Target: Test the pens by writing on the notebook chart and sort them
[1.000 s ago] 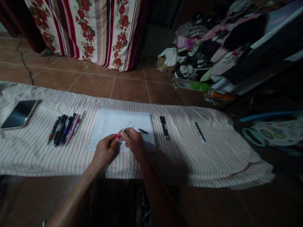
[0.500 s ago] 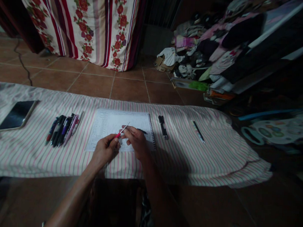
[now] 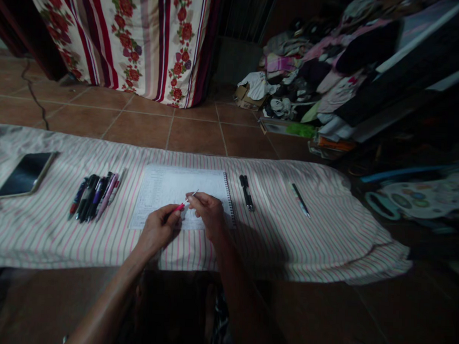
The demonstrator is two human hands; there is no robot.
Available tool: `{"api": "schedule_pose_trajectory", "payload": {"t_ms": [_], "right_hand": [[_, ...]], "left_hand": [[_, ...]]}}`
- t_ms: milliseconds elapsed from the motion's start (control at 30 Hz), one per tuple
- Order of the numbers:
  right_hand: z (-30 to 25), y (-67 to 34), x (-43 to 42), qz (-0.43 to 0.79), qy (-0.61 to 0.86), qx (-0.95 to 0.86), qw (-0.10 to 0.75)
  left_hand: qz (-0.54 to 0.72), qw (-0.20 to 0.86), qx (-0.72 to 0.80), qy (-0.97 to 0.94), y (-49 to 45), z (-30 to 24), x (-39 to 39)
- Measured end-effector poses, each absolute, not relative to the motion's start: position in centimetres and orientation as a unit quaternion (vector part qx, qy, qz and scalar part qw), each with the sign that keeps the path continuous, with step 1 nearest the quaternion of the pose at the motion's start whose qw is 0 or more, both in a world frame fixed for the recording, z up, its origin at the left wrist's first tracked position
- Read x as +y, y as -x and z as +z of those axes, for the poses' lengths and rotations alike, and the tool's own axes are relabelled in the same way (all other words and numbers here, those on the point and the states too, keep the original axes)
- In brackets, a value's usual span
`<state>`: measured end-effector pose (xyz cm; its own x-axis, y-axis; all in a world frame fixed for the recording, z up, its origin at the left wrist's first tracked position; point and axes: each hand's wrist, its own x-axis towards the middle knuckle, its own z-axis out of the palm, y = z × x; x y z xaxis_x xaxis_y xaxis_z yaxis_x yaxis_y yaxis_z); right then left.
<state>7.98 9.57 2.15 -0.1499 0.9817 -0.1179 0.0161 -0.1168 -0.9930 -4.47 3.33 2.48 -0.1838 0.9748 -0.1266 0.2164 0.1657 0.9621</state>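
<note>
Over the notebook, my left hand (image 3: 160,227) pinches the pink end of a slim pink-and-white pen (image 3: 180,207). Its thin pale shaft points up and to the right. My right hand (image 3: 210,211) closes thumb and fingers around that shaft, whose tip shows just beyond the fingertips. The spiral notebook (image 3: 184,181) lies open under both hands, its page covered with writing or print too small to read. Part of the page is hidden by the hands.
A bunch of several pens (image 3: 96,197) lies left of the notebook, with a phone (image 3: 26,175) further left. Two black pens (image 3: 247,192) and a single pen (image 3: 301,199) lie to the right on the striped cloth (image 3: 325,245). Piled clothes (image 3: 304,69) stand beyond.
My right hand has closed its fingers onto the pale shaft, where they were looser before. The dark pen that showed behind the right hand is no longer visible.
</note>
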Motion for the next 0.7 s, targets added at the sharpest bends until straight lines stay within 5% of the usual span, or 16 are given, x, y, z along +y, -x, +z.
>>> {"api": "schedule_pose_trajectory", "payload": {"t_ms": [700], "right_hand": [[3.3, -8.8, 9.2, 0.495, 0.495, -0.582, 0.413]], "left_hand": [[0.425, 0.379, 0.655, -0.497, 5.0, 1.4, 3.5]]}}
